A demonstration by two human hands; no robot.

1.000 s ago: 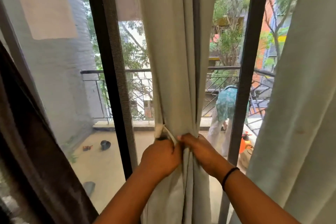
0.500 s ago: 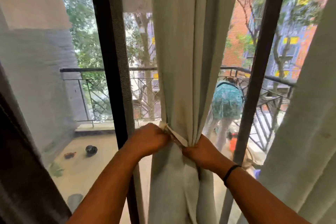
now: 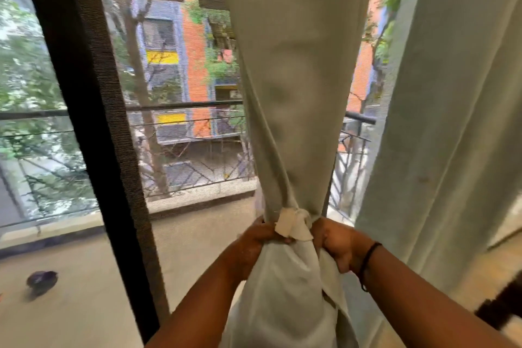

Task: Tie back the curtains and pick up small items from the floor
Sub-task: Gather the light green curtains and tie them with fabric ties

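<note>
A pale green curtain [image 3: 293, 87] hangs in front of me, gathered into a narrow bunch at waist height. A cream cloth tie-back [image 3: 293, 224] is wrapped round the bunch and knotted at the front. My left hand [image 3: 258, 237] grips the curtain and the tie's end on the left of the knot. My right hand [image 3: 336, 243], with a black band on its wrist, grips the bunched curtain on the right of the knot. Below the knot the cloth bulges out between my forearms.
A second pale green curtain [image 3: 452, 121] hangs loose at the right. A dark sliding-door frame [image 3: 93, 127] with mesh stands left of the curtain. Beyond the glass lie a balcony floor, a railing [image 3: 183, 106] and a small dark object [image 3: 41, 279] on the floor.
The tie, loose and stretched between my hands before, now sits knotted round the bunch. My hands have moved to either side of the knot. The view has swung right and closer.
</note>
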